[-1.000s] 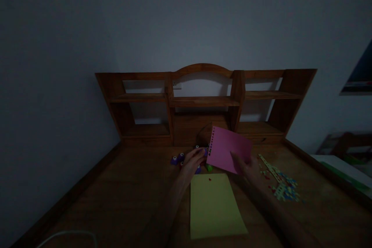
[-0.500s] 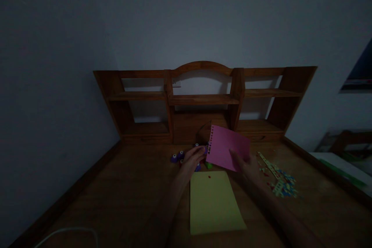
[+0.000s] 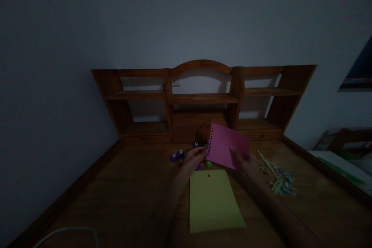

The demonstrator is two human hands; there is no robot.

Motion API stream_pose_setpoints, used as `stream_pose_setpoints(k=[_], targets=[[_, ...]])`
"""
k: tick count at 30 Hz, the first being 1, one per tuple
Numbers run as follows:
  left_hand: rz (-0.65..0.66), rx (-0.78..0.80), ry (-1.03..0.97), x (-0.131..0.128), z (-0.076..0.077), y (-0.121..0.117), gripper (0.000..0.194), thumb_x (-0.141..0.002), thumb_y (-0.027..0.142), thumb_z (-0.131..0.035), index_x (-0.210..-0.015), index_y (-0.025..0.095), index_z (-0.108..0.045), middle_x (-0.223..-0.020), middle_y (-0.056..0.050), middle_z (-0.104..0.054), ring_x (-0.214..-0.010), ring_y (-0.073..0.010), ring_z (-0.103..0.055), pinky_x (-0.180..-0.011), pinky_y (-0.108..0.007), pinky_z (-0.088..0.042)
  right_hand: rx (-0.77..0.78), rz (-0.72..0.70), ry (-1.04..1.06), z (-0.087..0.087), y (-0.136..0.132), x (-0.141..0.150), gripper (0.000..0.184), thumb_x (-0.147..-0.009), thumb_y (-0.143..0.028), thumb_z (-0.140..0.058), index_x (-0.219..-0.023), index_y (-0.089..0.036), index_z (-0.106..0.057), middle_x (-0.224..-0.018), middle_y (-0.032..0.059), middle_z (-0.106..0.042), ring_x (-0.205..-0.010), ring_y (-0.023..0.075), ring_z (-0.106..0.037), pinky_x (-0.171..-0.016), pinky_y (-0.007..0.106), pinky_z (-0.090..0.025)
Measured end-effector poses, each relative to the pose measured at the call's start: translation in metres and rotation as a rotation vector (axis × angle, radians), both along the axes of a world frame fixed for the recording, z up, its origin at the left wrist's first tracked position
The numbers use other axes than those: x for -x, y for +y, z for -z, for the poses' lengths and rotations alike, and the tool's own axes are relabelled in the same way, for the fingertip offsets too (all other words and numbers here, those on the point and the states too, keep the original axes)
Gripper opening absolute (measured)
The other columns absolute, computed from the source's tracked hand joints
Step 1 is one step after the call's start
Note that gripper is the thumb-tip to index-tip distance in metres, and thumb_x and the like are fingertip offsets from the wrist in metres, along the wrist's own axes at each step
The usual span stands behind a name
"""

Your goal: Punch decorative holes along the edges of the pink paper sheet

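Note:
A pink sheet of paper [image 3: 225, 144] with a row of punched holes along its left edge is held up, tilted, above the desk. My right hand [image 3: 247, 166] grips its lower right part, thumb across the front. At the lower end of the punched edge, the fingers of my left hand [image 3: 195, 159] are closed together. A bit of purple shows at those fingertips, and I cannot make out whether it is in them or behind. Below lies a yellow sheet [image 3: 215, 201] with a small red piece [image 3: 208, 175] near its top.
Purple toys with eye-like white spots [image 3: 173, 156] lie left of my left hand, a green piece [image 3: 208, 164] under the pink sheet. Small yellow, blue and red plastic pieces [image 3: 283, 183] are heaped at right. A wooden shelf unit [image 3: 203, 99] backs the desk; a white cable [image 3: 72, 228] lies front left.
The fingers of my left hand have shifted slightly at the punched edge of the pink sheet. My right hand keeps its grip, and the view has moved a little.

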State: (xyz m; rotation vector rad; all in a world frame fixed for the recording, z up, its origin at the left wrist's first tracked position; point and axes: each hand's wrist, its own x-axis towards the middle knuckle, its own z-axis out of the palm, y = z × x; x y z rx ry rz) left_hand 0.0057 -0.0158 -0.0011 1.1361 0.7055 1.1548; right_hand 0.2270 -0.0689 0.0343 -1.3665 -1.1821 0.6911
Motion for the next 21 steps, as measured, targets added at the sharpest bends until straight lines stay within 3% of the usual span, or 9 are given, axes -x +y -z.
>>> stream_pose_setpoints(k=[9, 21], targets=[[0.028, -0.107, 0.202, 0.0025, -0.0053, -0.0008, 0.035, -0.069, 0.037, -0.081, -0.098, 0.018, -0.075, -0.106, -0.011, -0.072, -0.095, -0.0244, -0.065, -0.088, -0.035, -0.048, 0.031, -0.018, 0.076, -0.0029, -0.0018, 0.0034, 0.057, -0.071, -0.062, -0.069, -0.088, -0.008, -0.07, -0.077, 0.0123, -0.07, -0.063, 0.0223, -0.062, -0.052, 0.029, -0.045], [0.07, -0.094, 0.181, 0.0012, -0.0038, 0.0016, 0.038, -0.064, 0.029, -0.084, -0.1, 0.018, -0.074, -0.108, -0.011, -0.072, -0.094, -0.0226, -0.066, -0.087, -0.036, -0.05, -0.007, -0.045, 0.041, -0.0039, -0.0033, 0.003, 0.052, -0.073, -0.061, -0.067, -0.083, -0.01, -0.069, -0.072, 0.01, -0.068, -0.06, 0.0203, -0.059, -0.051, 0.028, -0.043]])
